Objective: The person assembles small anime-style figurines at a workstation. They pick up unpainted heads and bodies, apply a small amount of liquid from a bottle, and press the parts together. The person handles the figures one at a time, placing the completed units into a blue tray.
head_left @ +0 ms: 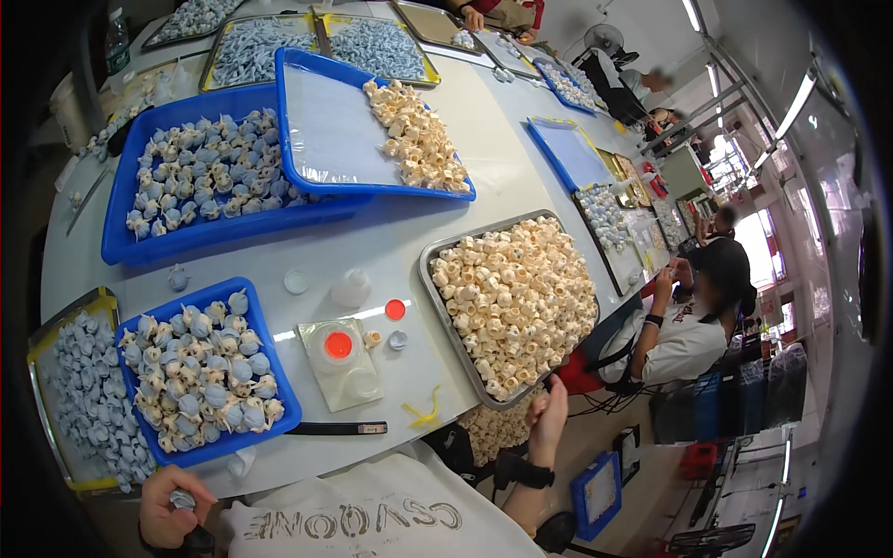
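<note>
At the lower left, my left hand (166, 510) has its fingers curled around a small grey-blue plastic piece (182, 499). Just above it are a tray of loose grey-blue pieces (88, 391) and a blue tray (289, 400) of cream-and-blue figure parts (200, 372). My right hand (549, 420) is beside the near right corner of a metal tray (430, 279), its fingers curled. Whatever those fingers hold, if anything, is hidden. Round hollow cream parts (512, 298) are heaped in the metal tray.
An orange-topped pot (338, 345) stands on a pad, near a white bottle (352, 288) and small caps. A black-handled strip (339, 428) lies along the table's front edge. Behind, one blue tray (316, 158) overlaps another (116, 223). A person (688, 325) sits at the right.
</note>
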Action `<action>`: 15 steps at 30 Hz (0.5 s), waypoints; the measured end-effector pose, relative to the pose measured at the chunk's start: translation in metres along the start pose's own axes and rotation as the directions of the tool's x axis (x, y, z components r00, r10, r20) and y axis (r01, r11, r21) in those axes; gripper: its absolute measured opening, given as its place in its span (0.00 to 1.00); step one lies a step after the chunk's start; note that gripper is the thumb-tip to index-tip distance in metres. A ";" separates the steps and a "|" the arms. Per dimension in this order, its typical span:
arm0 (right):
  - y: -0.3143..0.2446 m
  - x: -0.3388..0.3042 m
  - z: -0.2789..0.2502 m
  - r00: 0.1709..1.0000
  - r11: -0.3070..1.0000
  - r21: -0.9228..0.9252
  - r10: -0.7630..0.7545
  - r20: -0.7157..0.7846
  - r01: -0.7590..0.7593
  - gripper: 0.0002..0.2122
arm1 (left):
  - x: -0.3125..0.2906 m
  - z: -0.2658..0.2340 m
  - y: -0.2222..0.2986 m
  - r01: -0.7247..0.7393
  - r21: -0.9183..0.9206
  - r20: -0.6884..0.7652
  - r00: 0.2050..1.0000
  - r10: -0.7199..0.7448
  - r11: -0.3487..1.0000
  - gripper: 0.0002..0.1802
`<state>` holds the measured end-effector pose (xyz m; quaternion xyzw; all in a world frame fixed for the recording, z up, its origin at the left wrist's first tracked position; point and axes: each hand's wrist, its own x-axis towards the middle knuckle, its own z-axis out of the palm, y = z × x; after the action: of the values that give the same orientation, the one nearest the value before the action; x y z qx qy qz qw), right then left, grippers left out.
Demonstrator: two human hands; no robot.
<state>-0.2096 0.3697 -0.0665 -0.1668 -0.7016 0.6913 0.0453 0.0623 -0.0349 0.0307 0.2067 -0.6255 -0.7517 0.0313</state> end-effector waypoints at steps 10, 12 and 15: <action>0.012 0.004 0.030 0.993 0.979 0.188 -0.097 0.069 0.083 0.16 | 0.003 -0.004 0.003 0.007 0.036 0.037 0.999 -0.008 0.999 0.29; 0.013 0.002 0.035 0.993 0.972 0.220 -0.096 0.069 0.079 0.12 | 0.004 -0.001 0.005 0.004 0.047 0.041 0.999 -0.006 0.999 0.29; 0.009 -0.015 0.039 0.997 0.991 0.122 -0.063 0.055 0.056 0.09 | -0.003 -0.006 -0.002 -0.008 -0.022 0.025 1.000 0.008 1.000 0.27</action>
<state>-0.2051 0.3277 -0.0745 -0.1224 -0.6642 0.7353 0.0554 0.0675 -0.0391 0.0284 0.1946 -0.6186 -0.7607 0.0288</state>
